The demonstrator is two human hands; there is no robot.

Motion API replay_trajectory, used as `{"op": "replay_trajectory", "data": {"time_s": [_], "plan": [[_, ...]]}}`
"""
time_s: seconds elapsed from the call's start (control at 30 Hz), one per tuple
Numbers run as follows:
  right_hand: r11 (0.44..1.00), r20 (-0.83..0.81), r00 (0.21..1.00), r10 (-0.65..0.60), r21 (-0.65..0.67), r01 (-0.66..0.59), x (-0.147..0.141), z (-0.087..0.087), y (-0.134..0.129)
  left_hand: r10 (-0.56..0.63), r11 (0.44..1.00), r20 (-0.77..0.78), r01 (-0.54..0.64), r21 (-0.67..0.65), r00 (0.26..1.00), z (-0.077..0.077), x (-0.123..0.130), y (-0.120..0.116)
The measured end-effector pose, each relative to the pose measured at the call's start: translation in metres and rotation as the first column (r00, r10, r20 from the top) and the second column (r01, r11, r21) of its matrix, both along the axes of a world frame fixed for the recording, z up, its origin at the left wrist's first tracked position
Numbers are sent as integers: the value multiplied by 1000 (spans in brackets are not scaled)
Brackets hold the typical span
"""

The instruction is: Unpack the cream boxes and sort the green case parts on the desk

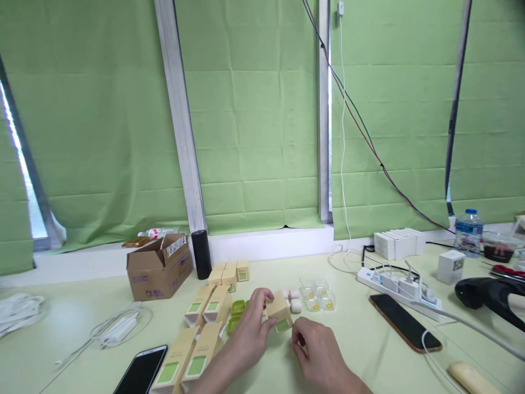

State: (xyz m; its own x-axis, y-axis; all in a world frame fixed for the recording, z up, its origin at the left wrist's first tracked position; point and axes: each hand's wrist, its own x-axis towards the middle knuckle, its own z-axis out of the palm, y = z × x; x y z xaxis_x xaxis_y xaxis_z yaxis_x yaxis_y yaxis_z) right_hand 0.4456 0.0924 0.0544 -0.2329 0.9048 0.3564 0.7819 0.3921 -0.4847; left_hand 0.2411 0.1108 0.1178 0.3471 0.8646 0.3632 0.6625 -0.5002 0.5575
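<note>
The left hand [251, 329] grips a box [278, 309], the right hand [322, 350] curls beside it, maybe empty, I can't tell, other boxes [217, 305] sit left of both, and clear cups [318, 295] lie loose beyond.

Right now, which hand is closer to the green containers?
The left hand: it is right beside the green containers, holding a small beige box. The right hand is farther off, on the other side of that box.
</note>
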Motion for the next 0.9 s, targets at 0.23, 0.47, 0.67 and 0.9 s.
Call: {"op": "replay_trajectory", "data": {"time_s": [0.23,0.47,0.67,0.9], "plan": [[998,-112,994,-4,-58,-3,3,0,1,-4,978,331,74,-197,944,-31,-2,-10],[895,-607,761,228,-177,-409,-3,-19,8,61,923,649,204,-326,758,-60,-2,-8],[901,-652,729,210,-161,-404,1,-26,16,187,854,783,295,-428,594,-77,-5,2],[925,-575,795,193,-165,-343,6,-24,15,180,890,777,236,-390,604,-83,-1,3]]}}
